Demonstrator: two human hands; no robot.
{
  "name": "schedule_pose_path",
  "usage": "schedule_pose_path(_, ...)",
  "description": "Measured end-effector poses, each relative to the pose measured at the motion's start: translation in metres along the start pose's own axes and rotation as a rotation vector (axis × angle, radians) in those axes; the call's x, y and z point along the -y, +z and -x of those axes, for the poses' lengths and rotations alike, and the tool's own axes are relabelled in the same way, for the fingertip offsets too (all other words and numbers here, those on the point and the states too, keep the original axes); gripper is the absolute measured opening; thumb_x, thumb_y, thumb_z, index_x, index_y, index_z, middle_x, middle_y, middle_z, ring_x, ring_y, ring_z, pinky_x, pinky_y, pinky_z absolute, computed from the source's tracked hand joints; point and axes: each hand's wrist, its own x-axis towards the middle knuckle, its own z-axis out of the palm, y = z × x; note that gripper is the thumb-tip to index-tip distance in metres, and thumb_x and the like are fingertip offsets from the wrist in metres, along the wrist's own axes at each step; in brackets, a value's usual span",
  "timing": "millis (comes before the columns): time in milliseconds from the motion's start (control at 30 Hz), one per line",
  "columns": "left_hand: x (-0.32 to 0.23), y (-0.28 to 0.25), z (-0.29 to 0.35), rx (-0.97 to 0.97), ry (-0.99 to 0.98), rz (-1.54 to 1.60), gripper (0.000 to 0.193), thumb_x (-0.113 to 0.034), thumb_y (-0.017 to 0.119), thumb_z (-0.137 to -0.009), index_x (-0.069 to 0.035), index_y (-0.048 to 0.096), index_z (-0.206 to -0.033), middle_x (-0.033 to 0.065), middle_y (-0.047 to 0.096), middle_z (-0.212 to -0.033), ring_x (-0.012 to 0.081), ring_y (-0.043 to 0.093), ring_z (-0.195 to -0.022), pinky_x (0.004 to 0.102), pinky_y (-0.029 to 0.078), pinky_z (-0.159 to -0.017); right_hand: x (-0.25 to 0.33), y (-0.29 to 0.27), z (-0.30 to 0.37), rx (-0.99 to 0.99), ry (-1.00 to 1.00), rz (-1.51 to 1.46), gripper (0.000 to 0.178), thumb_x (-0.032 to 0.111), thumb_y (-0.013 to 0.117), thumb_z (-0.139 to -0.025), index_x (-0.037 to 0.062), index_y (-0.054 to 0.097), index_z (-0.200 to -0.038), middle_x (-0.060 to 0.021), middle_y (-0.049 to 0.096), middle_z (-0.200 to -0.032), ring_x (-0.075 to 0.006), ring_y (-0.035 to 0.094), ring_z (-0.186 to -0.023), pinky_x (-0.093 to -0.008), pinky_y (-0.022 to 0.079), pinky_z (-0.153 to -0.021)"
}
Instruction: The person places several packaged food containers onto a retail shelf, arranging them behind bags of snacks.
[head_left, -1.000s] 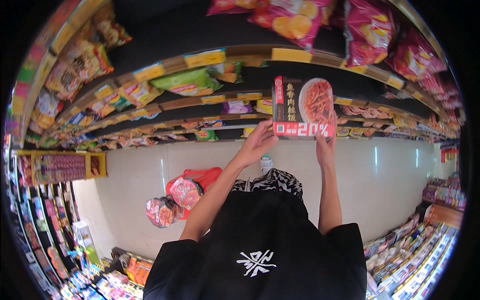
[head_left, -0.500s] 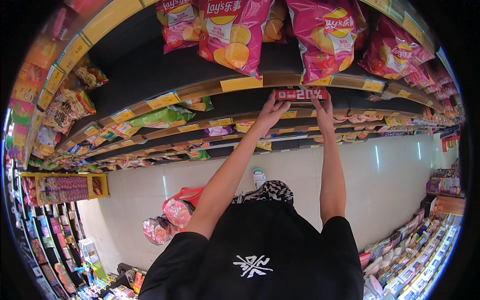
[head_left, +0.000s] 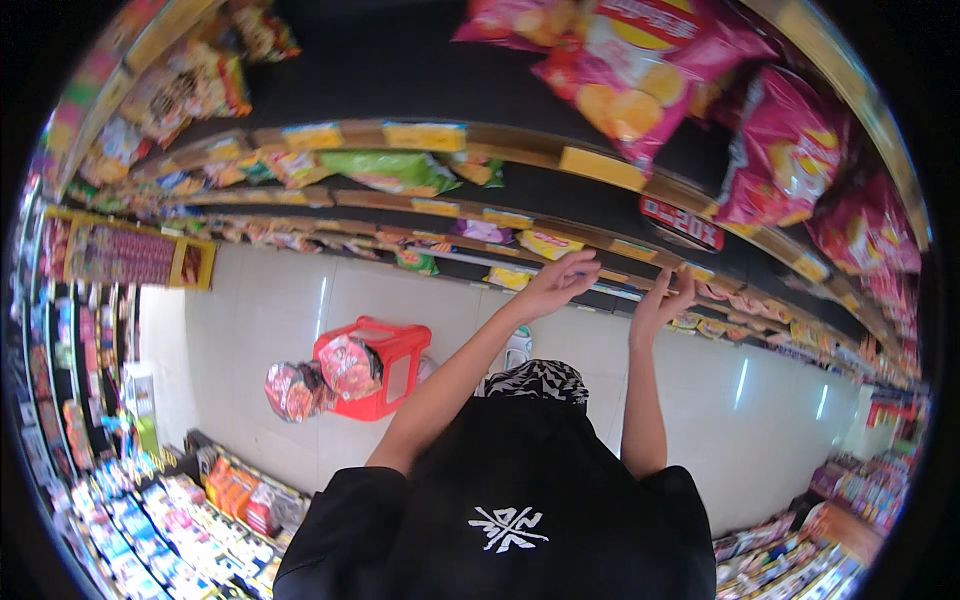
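Note:
Both my hands are empty, held in front of the lower shelves. My left hand (head_left: 560, 285) is open with its fingers stretched loosely toward the shelf edge. To its right, my right hand (head_left: 662, 305) is open too, thumb and fingers apart. Above the right hand, a red box-like piece with white print (head_left: 680, 226) rests on the shelf beneath the chip shelf, a gap away from my fingers. Over it, a pink potato chip bag (head_left: 632, 95) leans out past the shelf edge, and another pink chip bag (head_left: 785, 155) stands farther right.
Yellow price tags line the shelf edges (head_left: 602, 168). Green snack bags (head_left: 390, 172) lie on a lower shelf to the left. On the floor, a red plastic stool-like frame (head_left: 388, 332) carries round bowl-shaped packages (head_left: 350, 368). A yellow-framed display rack (head_left: 125, 252) stands at the far left.
My hands have let go of the red piece and drawn back from it toward me. It now sits on the shelf. The view has turned, so the shelves appear tilted.

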Motion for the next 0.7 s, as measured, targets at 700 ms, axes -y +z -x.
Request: schedule_pose_path(700, 0.099, -0.176, 0.48, -1.29, -0.394, 0.137, 0.056, 0.003, 0.063, -0.075, 0.004, 0.036, -0.125, 0.0177, 0.059, -0.102, 0.024, 0.06, -0.094, 0.0321, 0.051, -0.079, 0.044, 0.164, 0.381, 1.83, -0.291, -0.131, 0.031, 0.017, 0.061, -0.081, 0.0016, 0.054, -0.107, -0.013, 0.057, -0.098, -0.0244, 0.057, -0.091, -0.0333, 0.045, -0.079)
